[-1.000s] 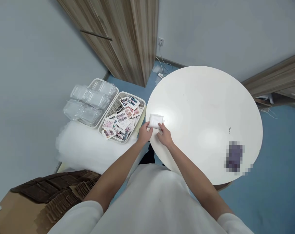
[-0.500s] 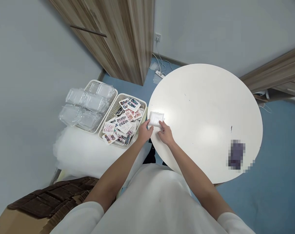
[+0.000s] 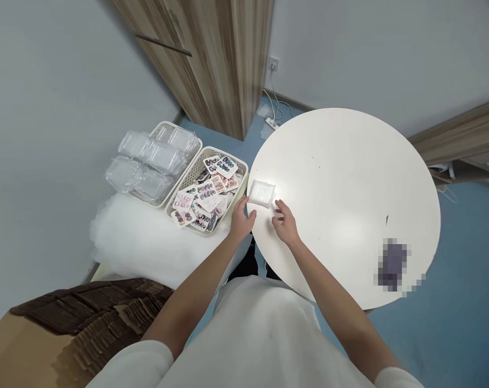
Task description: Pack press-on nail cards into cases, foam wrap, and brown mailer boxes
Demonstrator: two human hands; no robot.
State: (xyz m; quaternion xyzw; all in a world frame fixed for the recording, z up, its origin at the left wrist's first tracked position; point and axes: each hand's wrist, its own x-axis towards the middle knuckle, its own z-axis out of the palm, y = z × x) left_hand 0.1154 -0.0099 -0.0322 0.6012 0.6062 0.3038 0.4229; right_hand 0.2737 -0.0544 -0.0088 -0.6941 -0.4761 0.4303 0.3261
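Observation:
A small white packet in clear wrapping (image 3: 262,193) lies flat at the left edge of the round white table (image 3: 341,161). My left hand (image 3: 241,220) is just below its left corner, thumb and fingers apart, holding nothing. At the packet's lower right, my right hand (image 3: 285,222) hovers with parted, slightly curled fingers and a small gap to the packet. Left of the table, a white basket (image 3: 206,233) holds several cards of press-on nails (image 3: 207,193) in mixed colours.
Behind it, a second basket (image 3: 160,127) carries stacked clear plastic boxes (image 3: 151,156). White foam sheeting (image 3: 143,237) lies under the baskets. Brown folded cardboard (image 3: 94,307) is at lower left. A blurred dark object (image 3: 393,264) sits on the table's right side. A wooden cabinet (image 3: 212,64) stands behind.
Both hands have let go of the packet, which now rests on the table. My right hand has drawn off to the right. The view has shifted slightly.

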